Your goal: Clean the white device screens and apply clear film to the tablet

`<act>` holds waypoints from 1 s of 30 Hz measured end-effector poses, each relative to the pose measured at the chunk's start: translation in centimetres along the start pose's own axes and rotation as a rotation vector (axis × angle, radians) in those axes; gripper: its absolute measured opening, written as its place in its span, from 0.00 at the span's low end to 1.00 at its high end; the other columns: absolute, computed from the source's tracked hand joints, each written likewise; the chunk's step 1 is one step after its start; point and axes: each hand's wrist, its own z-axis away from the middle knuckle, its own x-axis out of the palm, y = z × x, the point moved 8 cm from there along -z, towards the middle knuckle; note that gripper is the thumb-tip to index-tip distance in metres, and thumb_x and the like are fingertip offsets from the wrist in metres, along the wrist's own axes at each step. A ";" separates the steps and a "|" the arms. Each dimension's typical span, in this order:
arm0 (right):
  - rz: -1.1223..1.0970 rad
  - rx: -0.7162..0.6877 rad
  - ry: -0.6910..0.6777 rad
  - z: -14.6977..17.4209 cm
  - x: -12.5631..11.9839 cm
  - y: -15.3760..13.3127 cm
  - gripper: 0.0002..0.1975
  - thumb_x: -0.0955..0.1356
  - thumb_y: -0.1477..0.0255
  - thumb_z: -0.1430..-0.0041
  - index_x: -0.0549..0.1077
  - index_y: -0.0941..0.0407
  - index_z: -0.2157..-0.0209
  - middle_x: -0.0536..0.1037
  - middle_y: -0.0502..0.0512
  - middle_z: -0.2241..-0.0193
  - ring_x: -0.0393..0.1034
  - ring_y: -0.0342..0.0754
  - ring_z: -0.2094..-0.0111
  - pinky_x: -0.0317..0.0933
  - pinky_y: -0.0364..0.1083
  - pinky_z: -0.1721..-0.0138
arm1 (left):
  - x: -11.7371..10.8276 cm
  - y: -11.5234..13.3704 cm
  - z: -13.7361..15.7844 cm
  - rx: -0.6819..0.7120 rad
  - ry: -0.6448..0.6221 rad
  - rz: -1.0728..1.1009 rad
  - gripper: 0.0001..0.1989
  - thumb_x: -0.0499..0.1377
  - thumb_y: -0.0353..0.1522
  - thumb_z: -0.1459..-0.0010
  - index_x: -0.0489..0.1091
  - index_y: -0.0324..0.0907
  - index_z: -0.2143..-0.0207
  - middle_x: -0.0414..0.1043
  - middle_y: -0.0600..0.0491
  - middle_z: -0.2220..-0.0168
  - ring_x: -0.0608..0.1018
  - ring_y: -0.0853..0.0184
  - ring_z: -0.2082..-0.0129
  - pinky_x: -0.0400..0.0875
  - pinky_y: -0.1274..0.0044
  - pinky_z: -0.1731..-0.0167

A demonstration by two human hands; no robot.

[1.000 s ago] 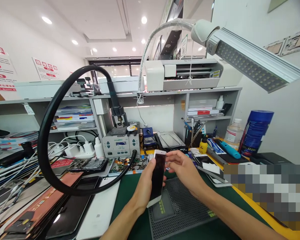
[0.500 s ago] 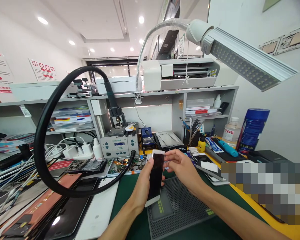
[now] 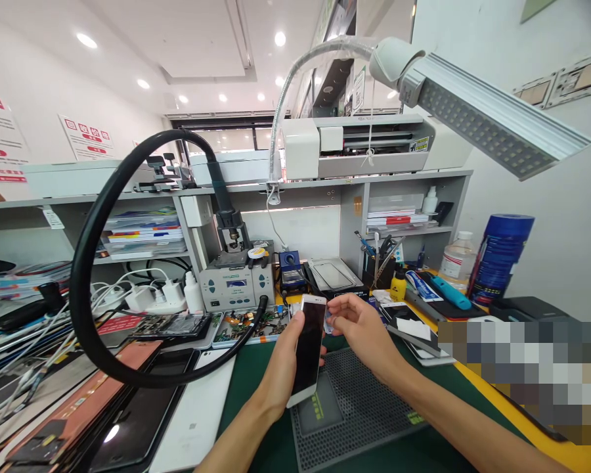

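Left hand (image 3: pixel 279 378): closed around the phone (image 3: pixel 309 348), thumb laid along its near-side edge, remaining fingers wrapped behind, tips showing at the opposite edge. Phone is tilted, dark screen exposed; contact between its lower end and the mat (image 3: pixel 374 401) below the fingers cannot be determined.

Right hand (image 3: pixel 367 335): fingers bent, tips at the phone's upper right edge. Whether they touch it or pinch anything cannot be told.

Beyond the left fingertips: parts tray (image 3: pixel 250 341), with the station (image 3: pixel 237 287) behind it. Left of the left fingers: hose (image 3: pixel 79 289), looped, and a white panel (image 3: pixel 194 414). Beyond the right fingers, to their right: yellow bottle (image 3: pixel 398 288), upright.
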 end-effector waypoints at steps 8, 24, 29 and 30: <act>0.018 0.007 -0.003 0.1 -0.2 -0.2 0.06 0.66 0.74 0.47 0.71 0.55 0.64 0.77 0.54 0.65 0.73 0.52 0.62 0.68 0.50 0.62 | -0.1 -0.2 -0.1 -0.002 -0.004 -0.003 0.34 0.52 0.57 0.40 0.71 0.36 0.51 0.76 0.48 0.70 0.77 0.62 0.71 0.68 0.73 0.65; 0.098 -0.026 0.021 0.0 -0.1 -0.1 0.15 0.65 0.75 0.49 0.73 0.56 0.58 0.75 0.56 0.63 0.71 0.53 0.60 0.66 0.52 0.59 | 0.0 -0.1 -0.3 0.007 -0.010 -0.007 0.34 0.51 0.58 0.41 0.71 0.36 0.52 0.77 0.47 0.69 0.78 0.63 0.72 0.68 0.74 0.69; 0.129 -0.058 0.004 0.4 0.3 -0.8 0.14 0.65 0.74 0.47 0.73 0.57 0.58 0.77 0.56 0.62 0.72 0.52 0.60 0.67 0.51 0.58 | -0.2 -0.2 -0.3 0.000 0.003 -0.005 0.35 0.52 0.58 0.41 0.71 0.36 0.52 0.77 0.48 0.70 0.78 0.63 0.74 0.68 0.74 0.69; 0.138 -0.067 0.003 0.5 0.4 -0.9 0.14 0.65 0.74 0.46 0.73 0.57 0.57 0.77 0.56 0.62 0.72 0.52 0.60 0.67 0.51 0.58 | -0.2 -0.2 -0.3 0.000 0.005 -0.004 0.34 0.52 0.58 0.41 0.72 0.36 0.53 0.77 0.48 0.70 0.78 0.63 0.74 0.68 0.74 0.69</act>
